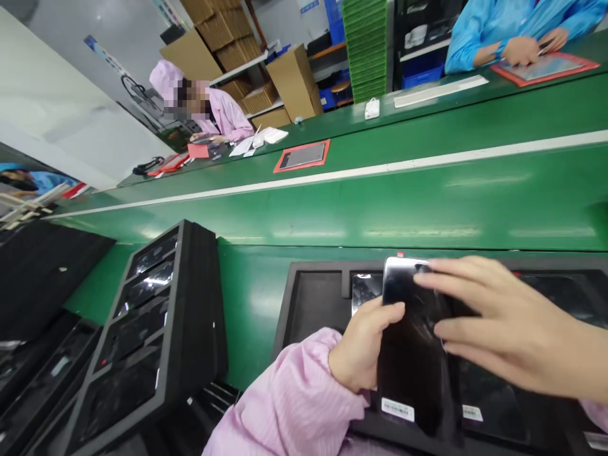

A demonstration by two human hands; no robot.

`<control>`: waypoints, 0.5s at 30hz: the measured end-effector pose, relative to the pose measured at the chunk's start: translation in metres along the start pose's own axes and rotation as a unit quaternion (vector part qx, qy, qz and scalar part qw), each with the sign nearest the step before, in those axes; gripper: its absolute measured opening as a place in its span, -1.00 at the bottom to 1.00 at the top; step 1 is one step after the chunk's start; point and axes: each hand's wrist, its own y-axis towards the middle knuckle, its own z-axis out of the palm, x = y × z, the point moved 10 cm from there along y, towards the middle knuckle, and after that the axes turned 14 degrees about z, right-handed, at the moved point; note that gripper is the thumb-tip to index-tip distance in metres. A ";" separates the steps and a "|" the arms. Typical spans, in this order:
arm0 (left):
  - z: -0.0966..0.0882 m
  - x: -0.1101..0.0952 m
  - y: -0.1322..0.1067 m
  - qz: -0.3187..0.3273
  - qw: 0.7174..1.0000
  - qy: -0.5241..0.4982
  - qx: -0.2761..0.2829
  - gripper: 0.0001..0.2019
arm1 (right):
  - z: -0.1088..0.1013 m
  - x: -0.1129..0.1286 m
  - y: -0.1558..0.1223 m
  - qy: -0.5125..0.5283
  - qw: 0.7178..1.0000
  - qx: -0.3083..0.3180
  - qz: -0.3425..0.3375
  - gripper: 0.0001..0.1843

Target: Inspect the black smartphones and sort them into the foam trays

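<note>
My left hand [360,342] grips a glossy black tablet-like panel [408,373] by its left edge, thumb over the front. The panel is tilted up, and a white barcode label [398,409] sits near its lower end. Clear film seems to cover its face. My right hand [498,316] reaches in from the right with fingers stretched and spread, at the panel's upper right side. Whether every fingertip touches it I cannot tell. Below both hands lies a black foam tray [313,304] with similar panels in its compartments, partly hidden by my hands and the held panel.
To the left, stacked black foam trays [202,304] hold several more panels. A green conveyor belt [332,212] with a white rail [356,171] runs across. Beyond it lies a panel on a red mat [303,156]. Two co-workers sit opposite, one in pink [228,114], one in blue [489,28].
</note>
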 end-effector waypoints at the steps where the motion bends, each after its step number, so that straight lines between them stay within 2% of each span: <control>1: 0.000 0.000 0.001 -0.001 1.000 0.001 -0.001 -0.74 | -0.001 -0.008 0.002 0.000 1.000 -0.022 0.022 -0.74; 5: -0.003 0.000 0.001 -0.004 1.000 0.010 -0.012 -0.76 | 0.005 -0.030 0.007 -0.015 0.994 -0.056 0.097 -0.62; 9: -0.003 0.005 0.001 -0.029 0.999 -0.008 -0.011 -0.75 | 0.008 -0.042 0.006 -0.019 0.988 -0.066 0.141 -0.61; 10: -0.003 0.004 0.002 -0.021 1.000 -0.012 -0.012 -0.74 | 0.006 -0.038 0.006 -0.016 0.989 -0.072 0.128 -0.64; 12: -0.003 -0.004 0.006 0.010 1.000 -0.023 -0.016 -0.74 | 0.006 -0.015 0.007 0.004 0.997 -0.052 0.051 -0.69; 15: -0.002 -0.029 0.010 0.091 0.995 -0.033 -0.020 -0.79 | 0.011 0.042 0.005 0.057 0.991 0.054 -0.105 -0.53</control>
